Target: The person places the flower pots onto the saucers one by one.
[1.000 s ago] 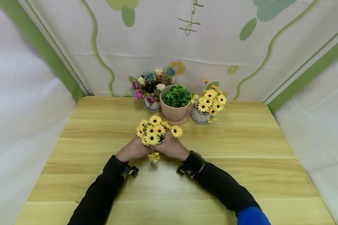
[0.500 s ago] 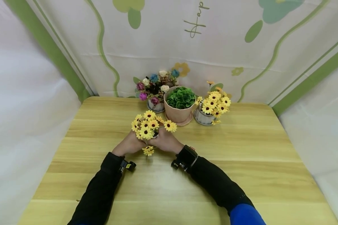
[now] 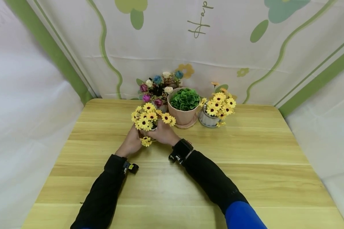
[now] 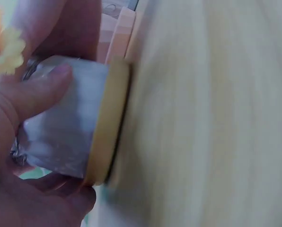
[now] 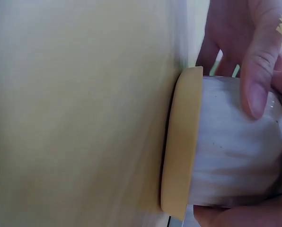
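Note:
Both my hands grip a small potted plant with yellow, dark-centred artificial daisies [image 3: 143, 123]. Its whitish pot [image 4: 70, 127] has a tan saucer [image 5: 182, 142] at the base, low over the wooden table; whether it touches the wood I cannot tell. My left hand [image 3: 132, 142] wraps the left side, its thumb across the pot wall and its fingers round the far side and near the saucer. From the other side my right hand [image 3: 165, 132] holds the pot near its rim. In the head view, blooms and hands hide most of the pot.
Behind stand a pot of purple, white and blue roses [image 3: 157, 79], a pink pot [image 3: 183, 116] of green leaves, and another yellow daisy pot [image 3: 210, 121] to the right. A printed white curtain [image 3: 160, 41] hangs behind the table [image 3: 218, 181].
Both hands have carried the daisy pot away from me and slightly left, closer to the rose pot, which its blooms now partly cover. The other pots stay put; the camera view shifted slightly.

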Tool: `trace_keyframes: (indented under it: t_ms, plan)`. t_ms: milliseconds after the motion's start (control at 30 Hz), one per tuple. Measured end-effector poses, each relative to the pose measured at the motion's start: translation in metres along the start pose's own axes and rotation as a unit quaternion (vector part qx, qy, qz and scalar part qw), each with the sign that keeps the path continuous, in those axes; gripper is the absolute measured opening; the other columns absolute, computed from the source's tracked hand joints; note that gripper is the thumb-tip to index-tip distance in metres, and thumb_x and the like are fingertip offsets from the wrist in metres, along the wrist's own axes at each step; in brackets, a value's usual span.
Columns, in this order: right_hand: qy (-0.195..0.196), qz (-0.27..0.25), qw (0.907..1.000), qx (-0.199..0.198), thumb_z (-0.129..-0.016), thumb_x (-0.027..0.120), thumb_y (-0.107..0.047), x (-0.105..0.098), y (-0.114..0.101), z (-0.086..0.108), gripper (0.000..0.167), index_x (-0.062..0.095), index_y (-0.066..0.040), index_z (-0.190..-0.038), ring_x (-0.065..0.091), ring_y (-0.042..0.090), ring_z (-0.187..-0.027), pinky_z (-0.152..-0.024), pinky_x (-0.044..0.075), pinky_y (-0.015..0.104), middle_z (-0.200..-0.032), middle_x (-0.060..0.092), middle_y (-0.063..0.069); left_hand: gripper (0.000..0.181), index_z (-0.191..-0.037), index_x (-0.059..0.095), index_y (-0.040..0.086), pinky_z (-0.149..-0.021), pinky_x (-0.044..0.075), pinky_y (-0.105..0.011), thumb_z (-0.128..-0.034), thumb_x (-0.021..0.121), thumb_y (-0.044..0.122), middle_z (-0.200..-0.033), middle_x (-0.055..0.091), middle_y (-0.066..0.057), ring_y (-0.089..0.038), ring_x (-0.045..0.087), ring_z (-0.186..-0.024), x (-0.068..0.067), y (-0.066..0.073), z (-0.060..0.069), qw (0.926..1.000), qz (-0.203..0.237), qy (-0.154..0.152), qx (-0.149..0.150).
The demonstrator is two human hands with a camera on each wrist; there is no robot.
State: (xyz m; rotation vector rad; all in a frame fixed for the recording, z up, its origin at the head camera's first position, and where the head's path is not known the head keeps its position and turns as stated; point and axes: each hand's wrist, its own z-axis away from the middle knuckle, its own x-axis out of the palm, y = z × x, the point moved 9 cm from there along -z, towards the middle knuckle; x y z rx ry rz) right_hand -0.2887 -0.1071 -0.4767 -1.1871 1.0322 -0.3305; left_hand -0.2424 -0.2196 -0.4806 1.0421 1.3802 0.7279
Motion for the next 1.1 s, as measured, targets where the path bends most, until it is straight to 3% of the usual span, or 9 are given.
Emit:
trace_keyframes:
  t_ms: [133,367,600,700,800,867,967,1033,1100]
  plan:
    - [0.002,-0.005,1.0,-0.001,-0.093,0.078,-0.05,-0.002,-0.001,-0.008,0.065,0.057,-0.015,-0.144,0.061,0.013,-0.066,-0.061,0.047,0.027,-0.106,0.072,0.003,0.079,-0.168,0.019,0.014,-0.133,0.024,-0.052,-0.1022,0.059,-0.004,-0.171,0.03,-0.015,-0.033,0.027,-0.161,-0.001,-0.005,-0.001,0.9997,0.006,0.02,-0.014]
    - [0.007,-0.007,0.9988,0.049,-0.094,0.076,-0.055,-0.013,0.011,-0.024,0.047,0.07,-0.009,-0.102,0.046,0.016,-0.051,-0.054,0.037,0.028,-0.065,0.062,0.003,0.079,-0.17,0.011,0.015,-0.134,0.024,-0.052,-0.1057,0.055,0.0,-0.175,0.022,-0.015,-0.033,0.022,-0.163,0.001,-0.007,-0.022,0.9995,-0.014,0.01,-0.027]
    - [-0.037,0.025,0.9903,0.131,-0.091,0.071,-0.068,-0.014,0.019,-0.024,0.099,0.035,-0.006,-0.159,0.043,0.017,-0.054,-0.057,0.036,0.032,-0.07,0.057,0.005,0.08,-0.169,0.014,0.015,-0.13,0.028,-0.058,-0.1052,0.06,0.006,-0.173,0.028,-0.018,-0.037,0.027,-0.16,-0.003,-0.018,-0.029,0.9991,-0.015,0.009,-0.039]
    - [-0.058,0.066,0.986,0.142,-0.097,0.063,-0.066,-0.015,0.019,-0.015,0.107,0.013,-0.005,-0.169,0.044,0.015,-0.056,-0.056,0.037,0.029,-0.078,0.051,0.005,0.08,-0.169,0.02,0.016,-0.131,0.027,-0.058,-0.1029,0.065,0.009,-0.172,0.031,-0.016,-0.036,0.029,-0.16,-0.005,-0.016,-0.027,0.999,-0.033,-0.004,-0.029]
    - [-0.074,0.079,0.9868,0.121,-0.101,0.06,-0.06,-0.015,0.013,-0.001,0.108,-0.002,-0.003,-0.17,0.045,0.015,-0.057,-0.056,0.038,0.028,-0.078,0.05,0.003,0.085,-0.17,0.019,0.014,-0.133,0.022,-0.057,-0.0995,0.066,0.005,-0.173,0.028,-0.016,-0.036,0.026,-0.161,-0.008,-0.006,-0.02,0.9967,-0.076,-0.026,-0.01]
    - [-0.075,0.077,0.9919,0.069,-0.102,0.062,-0.056,-0.015,0.003,0.008,0.095,0.019,-0.002,-0.168,0.049,0.014,-0.061,-0.059,0.042,0.029,-0.08,0.055,0.001,0.092,-0.17,0.014,0.01,-0.133,0.018,-0.058,-0.0963,0.068,0.004,-0.174,0.023,-0.021,-0.039,0.022,-0.162,-0.011,0.004,-0.014,0.991,-0.128,-0.039,0.001]
    - [-0.079,0.076,0.9938,0.012,-0.1,0.067,-0.054,-0.02,-0.01,0.031,0.091,0.026,-0.008,-0.167,0.067,0.019,-0.11,-0.098,0.056,0.036,-0.129,0.068,0.01,0.101,-0.169,0.003,0.0,-0.132,0.011,-0.065,-0.0977,0.073,0.016,-0.176,0.008,-0.028,-0.047,0.012,-0.163,-0.018,0.014,-0.001,0.9726,-0.224,-0.057,-0.024]
    - [-0.097,0.079,0.9919,0.02,-0.099,0.067,-0.058,-0.026,-0.01,0.05,0.093,0.022,-0.014,-0.169,0.043,0.022,-0.153,-0.127,0.038,0.044,-0.171,0.036,0.01,0.107,-0.167,-0.002,-0.005,-0.131,0.005,-0.068,-0.0986,0.074,0.027,-0.175,-0.001,-0.031,-0.05,0.004,-0.163,-0.024,0.021,0.009,0.9589,-0.27,-0.068,-0.055]
    - [-0.121,0.081,0.9877,0.057,-0.099,0.063,-0.063,-0.035,-0.007,0.073,0.107,-0.004,-0.023,-0.171,0.007,0.024,-0.167,-0.135,0.017,0.054,-0.18,0.0,0.004,0.108,-0.166,-0.005,-0.006,-0.129,0.0,-0.072,-0.101,0.071,0.034,-0.174,-0.007,-0.031,-0.051,-0.002,-0.162,-0.032,0.028,0.02,0.949,-0.296,-0.072,-0.082]
